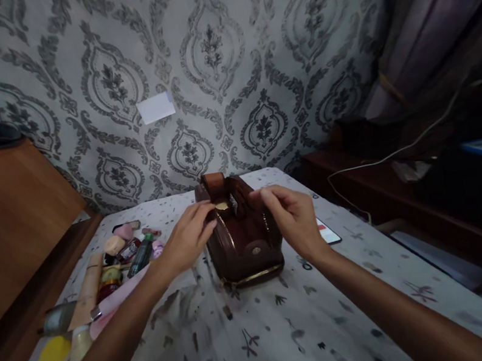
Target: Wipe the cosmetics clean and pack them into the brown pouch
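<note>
A dark brown bag (223, 251) with gold zippers stands on the bed in front of me, its top unzipped and spread apart. My left hand (192, 232) is at the left edge of the opening, with fingers and thumb closed on the rim. On the other side, my right hand (293, 215) pinches the right edge between thumb and bent fingers. Between them the inside shows, with a brown strap (213, 180) at the back and something pale gold (222, 206) within. The right fingertips partly hide the edge they hold.
Several cosmetics lie to the left, including a green bottle (141, 254), a pink tube (119, 294) and a yellow-lidded jar (54, 353). A phone (328, 232) lies right of the bag. A wooden board (12, 225) borders the left; a white cable (385, 157) hangs at right.
</note>
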The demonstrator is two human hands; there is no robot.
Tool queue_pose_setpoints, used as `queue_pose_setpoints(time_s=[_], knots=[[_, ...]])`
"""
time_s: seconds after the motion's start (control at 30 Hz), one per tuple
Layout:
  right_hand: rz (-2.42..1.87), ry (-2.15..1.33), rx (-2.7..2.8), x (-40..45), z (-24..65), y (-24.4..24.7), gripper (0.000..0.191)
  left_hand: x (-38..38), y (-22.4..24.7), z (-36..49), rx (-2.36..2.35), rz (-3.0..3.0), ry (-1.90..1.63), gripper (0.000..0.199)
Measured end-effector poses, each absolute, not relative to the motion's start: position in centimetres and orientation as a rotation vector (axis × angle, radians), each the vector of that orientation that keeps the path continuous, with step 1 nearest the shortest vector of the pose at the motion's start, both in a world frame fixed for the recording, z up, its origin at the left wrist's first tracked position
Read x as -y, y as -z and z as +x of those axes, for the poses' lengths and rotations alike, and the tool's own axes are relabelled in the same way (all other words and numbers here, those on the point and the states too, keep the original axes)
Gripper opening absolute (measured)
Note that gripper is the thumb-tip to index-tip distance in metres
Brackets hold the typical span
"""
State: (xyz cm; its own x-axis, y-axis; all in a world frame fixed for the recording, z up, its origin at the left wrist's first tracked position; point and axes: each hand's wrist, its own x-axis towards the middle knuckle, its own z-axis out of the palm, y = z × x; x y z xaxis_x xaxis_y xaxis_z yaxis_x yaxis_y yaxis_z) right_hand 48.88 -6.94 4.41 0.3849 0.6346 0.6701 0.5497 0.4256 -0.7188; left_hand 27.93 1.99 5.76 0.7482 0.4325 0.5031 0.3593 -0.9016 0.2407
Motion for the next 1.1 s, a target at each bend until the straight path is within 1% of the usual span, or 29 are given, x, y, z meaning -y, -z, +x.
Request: queue_pose_setpoints(time_s=[0.1,0.27,0.4,0.5,0.57,0.63,0.7,0.73,0.8,0.9,0.97,1.03,1.1], knots=[[-1.117,-0.041,1.424,9.1,46.1,-3.8,0.025,0.1,-3.4,25.2,-0.745,2.749,-0.900,0.032],[-0.940,-0.027,1.720,11.0,42.3,-1.4,0.030,2.2,0.8,21.9,-0.865,2.707,-0.833,0.031],[-0.932,-0.024,1.769,11.1,41.5,-0.3,0.030,3.1,3.4,20.6,-0.874,2.726,-0.798,0.029],[-0.983,0.030,1.721,10.3,42.1,-1.0,0.022,3.4,4.6,20.2,-0.840,2.744,-0.794,0.027],[-1.113,0.089,1.669,9.2,43.0,-2.3,0.018,3.5,5.3,20.2,-0.811,2.751,-0.826,0.025],[-1.346,0.128,1.659,7.6,44.2,-4.0,0.026,3.4,5.9,20.3,-0.774,2.755,-0.854,0.024],[-1.609,0.133,1.814,5.6,45.7,-6.0,0.032,3.3,6.3,20.7,-0.720,2.749,-0.882,0.023],[-1.721,0.130,1.928,4.4,46.5,-7.0,0.032,3.3,6.4,20.9,-0.688,2.740,-0.899,0.023],[-1.850,0.138,2.194,2.0,47.8,-8.7,0.024,3.3,6.5,21.5,-0.635,2.716,-0.928,0.021],[-1.783,0.123,2.573,-1.6,49.1,-9.5,0.014,3.5,6.7,22.3,-0.584,2.674,-0.963,0.021],[-1.725,0.104,2.655,-3.8,49.4,-8.7,0.008,3.6,7.0,22.5,-0.590,2.649,-0.978,0.022],[-1.718,0.121,2.609,-5.7,49.6,-7.3,0.008,3.5,7.3,22.6,-0.601,2.629,-0.970,0.022],[-1.684,0.200,2.473,-7.0,49.7,-5.8,0.015,3.4,7.4,22.5,-0.594,2.626,-0.934,0.021]])
